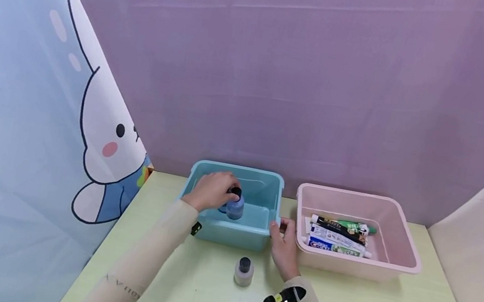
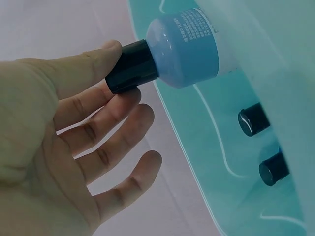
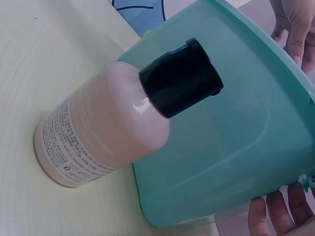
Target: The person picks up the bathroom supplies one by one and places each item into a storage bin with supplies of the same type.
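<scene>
My left hand (image 1: 214, 192) pinches the black cap of a blue bottle (image 1: 235, 208) between thumb and fingers. The bottle hangs upright within the teal plastic bin (image 1: 227, 236). In the left wrist view, two more black caps (image 2: 253, 119) show inside that bin; their bottles are mostly hidden by its wall. At the bin's right side, my right hand (image 1: 285, 250) holds the rim near the front corner. A pale pink bottle with a black cap (image 1: 243, 274) stands on the table before the bin, apart from both hands.
To the right stands a pink plastic bin (image 1: 348, 266) with several toothpaste tubes (image 1: 339, 233) lying in it. Both bins sit on a light wooden table (image 1: 192, 293), close to a purple curtain (image 1: 285, 72) behind. A cartoon-printed cloth (image 1: 35, 109) hangs along the left side.
</scene>
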`<state>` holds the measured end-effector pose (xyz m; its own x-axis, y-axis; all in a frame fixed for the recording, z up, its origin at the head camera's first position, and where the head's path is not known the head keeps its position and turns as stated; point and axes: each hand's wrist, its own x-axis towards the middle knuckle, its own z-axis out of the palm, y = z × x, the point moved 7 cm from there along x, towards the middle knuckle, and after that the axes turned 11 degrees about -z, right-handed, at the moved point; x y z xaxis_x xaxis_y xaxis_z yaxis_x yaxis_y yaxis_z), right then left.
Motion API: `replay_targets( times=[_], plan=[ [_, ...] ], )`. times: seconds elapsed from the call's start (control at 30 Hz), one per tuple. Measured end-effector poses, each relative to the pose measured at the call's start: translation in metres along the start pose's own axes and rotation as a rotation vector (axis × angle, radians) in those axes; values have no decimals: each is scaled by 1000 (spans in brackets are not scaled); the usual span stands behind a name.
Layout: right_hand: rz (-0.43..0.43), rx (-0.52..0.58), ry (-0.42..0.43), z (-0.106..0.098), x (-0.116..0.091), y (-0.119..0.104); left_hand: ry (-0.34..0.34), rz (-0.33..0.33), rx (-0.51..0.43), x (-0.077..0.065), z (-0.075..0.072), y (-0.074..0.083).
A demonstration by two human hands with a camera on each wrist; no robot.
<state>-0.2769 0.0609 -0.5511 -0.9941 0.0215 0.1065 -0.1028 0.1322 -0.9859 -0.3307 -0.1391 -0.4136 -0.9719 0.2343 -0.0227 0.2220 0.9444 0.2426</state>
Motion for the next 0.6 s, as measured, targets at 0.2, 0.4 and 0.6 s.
replay_targets(
  times=[0.2, 0.4, 0.6],
  plan=[
    [-18, 12, 11, 0, -1, 0, -39, 15, 10, 8, -2, 4],
    [-32, 29, 23, 0, -4, -4, -83, 13, 20, 19, -2, 4],
    [-28, 22, 26, 0, -5, -4, -113, -14, -9, 31, 0, 1]
  ],
)
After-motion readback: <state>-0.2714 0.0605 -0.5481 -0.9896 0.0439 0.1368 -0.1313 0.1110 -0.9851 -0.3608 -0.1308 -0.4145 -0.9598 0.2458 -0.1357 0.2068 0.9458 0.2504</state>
